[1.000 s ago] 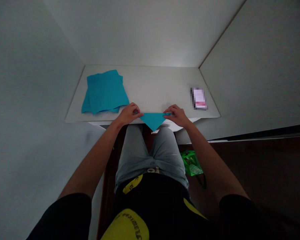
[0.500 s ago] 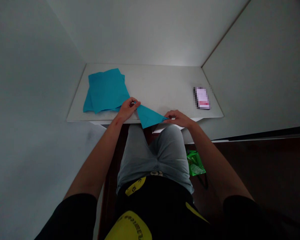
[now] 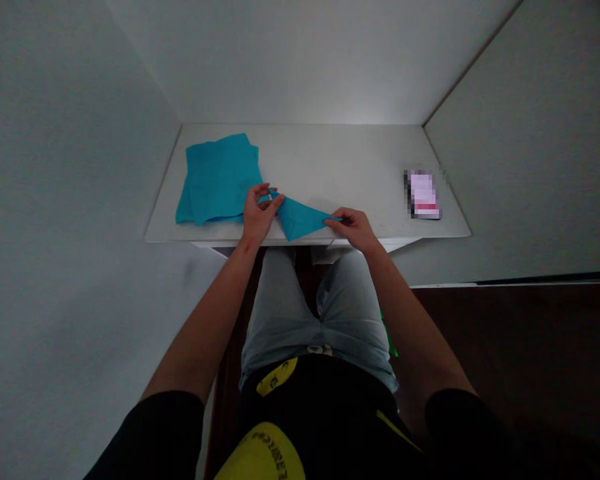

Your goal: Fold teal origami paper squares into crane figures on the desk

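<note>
A folded blue paper triangle (image 3: 300, 217) is held by two corners at the near edge of the white table (image 3: 340, 160).

Its left corner is pinched between the thumb and closed fingertips of the left hand (image 3: 259, 215), and its right tip is nipped by the closed fingers of the right hand (image 3: 355, 228). A stack of blue sheets (image 3: 220, 177) is laid just beyond the left hand. A small pixelated object (image 3: 424, 195) is set well apart at the right.

Home nook: white desk (image 3: 330, 153), plain walls (image 3: 55, 133).
</note>
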`<act>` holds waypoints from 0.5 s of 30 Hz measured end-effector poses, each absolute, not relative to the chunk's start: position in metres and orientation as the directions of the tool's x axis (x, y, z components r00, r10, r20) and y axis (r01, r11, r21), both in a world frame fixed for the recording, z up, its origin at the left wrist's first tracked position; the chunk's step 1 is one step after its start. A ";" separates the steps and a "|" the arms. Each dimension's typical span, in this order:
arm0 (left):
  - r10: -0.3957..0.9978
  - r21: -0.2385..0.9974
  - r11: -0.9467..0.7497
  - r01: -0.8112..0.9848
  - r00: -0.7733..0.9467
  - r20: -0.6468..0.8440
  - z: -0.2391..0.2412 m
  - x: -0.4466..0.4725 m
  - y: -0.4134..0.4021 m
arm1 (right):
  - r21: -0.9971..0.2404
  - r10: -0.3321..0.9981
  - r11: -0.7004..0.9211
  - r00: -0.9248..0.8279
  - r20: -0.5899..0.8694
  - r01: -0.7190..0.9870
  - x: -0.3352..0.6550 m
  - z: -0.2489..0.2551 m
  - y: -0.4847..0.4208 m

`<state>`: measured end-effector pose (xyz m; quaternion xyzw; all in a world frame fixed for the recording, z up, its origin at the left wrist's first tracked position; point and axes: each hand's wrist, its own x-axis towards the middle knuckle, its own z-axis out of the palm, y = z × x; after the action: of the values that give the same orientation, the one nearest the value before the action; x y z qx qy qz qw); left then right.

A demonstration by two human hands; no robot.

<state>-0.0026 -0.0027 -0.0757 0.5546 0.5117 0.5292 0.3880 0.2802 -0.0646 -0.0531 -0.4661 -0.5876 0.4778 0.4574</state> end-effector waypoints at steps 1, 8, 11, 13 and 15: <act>0.977 0.969 -0.184 0.162 -0.077 0.198 -0.077 -0.002 -0.003 | -0.987 0.986 0.114 -0.132 0.098 0.116 0.280 -0.055 -0.065; 0.951 0.937 -0.304 0.174 0.105 0.289 -0.076 0.010 -0.009 | -0.981 0.989 0.125 -0.096 0.112 0.147 0.274 -0.059 -0.071; 0.926 0.931 -0.336 0.141 0.233 0.298 -0.073 0.018 -0.014 | -0.984 0.989 0.118 -0.103 0.104 0.132 0.273 -0.058 -0.068; 0.888 0.924 -0.371 0.095 0.329 0.322 -0.072 0.024 -0.017 | -0.987 0.990 0.117 -0.093 0.107 0.106 0.272 -0.057 -0.065; 0.848 0.912 -0.404 0.074 0.404 0.343 -0.072 0.029 -0.020 | -0.991 0.991 0.112 -0.074 0.107 0.072 0.272 -0.056 -0.062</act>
<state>0.0289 -0.0196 -0.0718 0.7132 0.3233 0.4398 0.4397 0.2719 -0.0617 -0.0565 -0.4725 -0.5626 0.4697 0.4895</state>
